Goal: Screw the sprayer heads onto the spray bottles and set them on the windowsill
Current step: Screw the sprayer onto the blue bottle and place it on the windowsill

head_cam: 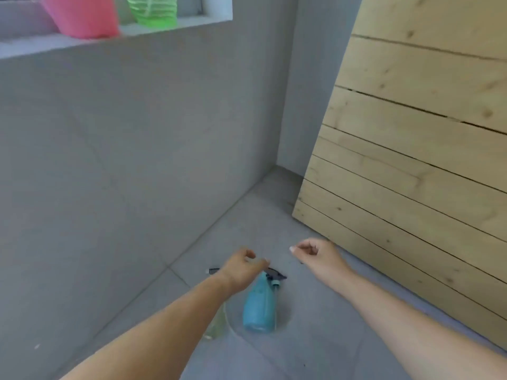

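Note:
A blue spray bottle (259, 308) stands on the grey floor with a dark sprayer head (277, 275) on top. My left hand (241, 270) hovers right over that head with its fingers loosely curled; motion blur hides whether it touches. A pale, clear bottle (216, 322) stands just left of the blue one, mostly hidden under my left forearm. To the right of the bottles my right hand (318, 256) holds nothing, its fingers loosely bent. On the windowsill (175, 26) at the top left stand a pink bottle (82, 16) and a green bottle (153, 9), both cut off by the frame.
A grey wall (123, 146) runs below the sill down to the tiled floor (315, 338). A slatted wooden panel (411, 160) leans against the corner on the right, its lower edge close behind my right hand.

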